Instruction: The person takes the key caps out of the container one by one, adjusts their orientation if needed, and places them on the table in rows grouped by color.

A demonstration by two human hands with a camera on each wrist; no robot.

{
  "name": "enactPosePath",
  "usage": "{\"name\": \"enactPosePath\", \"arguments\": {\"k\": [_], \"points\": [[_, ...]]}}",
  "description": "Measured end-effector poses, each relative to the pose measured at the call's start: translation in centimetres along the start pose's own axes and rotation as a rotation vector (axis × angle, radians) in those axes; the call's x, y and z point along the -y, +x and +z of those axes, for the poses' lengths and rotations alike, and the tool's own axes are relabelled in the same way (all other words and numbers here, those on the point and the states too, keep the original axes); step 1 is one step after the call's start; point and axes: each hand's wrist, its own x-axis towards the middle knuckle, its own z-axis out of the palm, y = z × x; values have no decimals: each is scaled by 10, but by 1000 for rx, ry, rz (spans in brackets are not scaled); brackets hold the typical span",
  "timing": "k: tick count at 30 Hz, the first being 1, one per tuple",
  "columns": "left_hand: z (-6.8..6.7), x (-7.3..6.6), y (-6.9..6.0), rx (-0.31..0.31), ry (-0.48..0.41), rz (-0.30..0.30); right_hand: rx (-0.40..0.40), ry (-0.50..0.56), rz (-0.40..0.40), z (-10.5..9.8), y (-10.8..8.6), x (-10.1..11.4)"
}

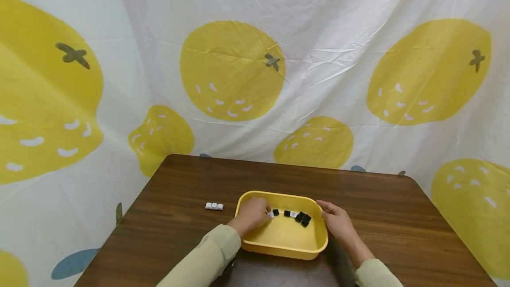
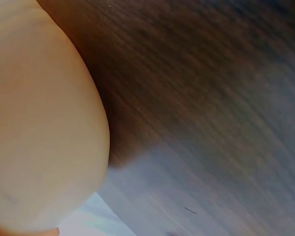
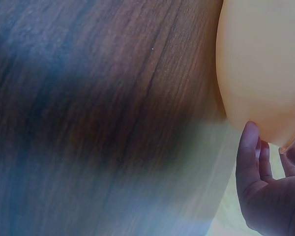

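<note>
Tray (image 1: 283,252): on the table (image 1: 179,234), seems light, stiff; best held by the rim
Left hand (image 1: 254,212): in the tray's left part, fingertips at a white key (image 1: 271,215); cannot tell if pinching it
Right hand (image 1: 338,222): fingers clamped on the tray's right rim
Black keys (image 1: 305,223): in the tray's far half, likely light, hard, slick; pinch the sides
White row (image 1: 214,206): left of the tray

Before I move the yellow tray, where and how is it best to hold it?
I would grip the yellow tray at the rim of both short ends, one hand from each side: its shape is long, and the raised edge seems easy to pinch. The right hand is at the right end; the left hand, inside, should first come out.
</note>
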Motion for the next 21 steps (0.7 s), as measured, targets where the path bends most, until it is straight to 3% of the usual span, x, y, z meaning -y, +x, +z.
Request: {"name": "enactPosePath", "arguments": {"k": [11, 16, 21], "points": [[4, -1, 2, 1, 59, 10, -6, -5, 6, 0, 0, 0], [2, 0, 1, -19, -23, 25, -6, 1, 3, 0, 0, 0], [-2, 1, 1, -34, -155, 92, -12, 14, 0, 0, 0, -1]]}}
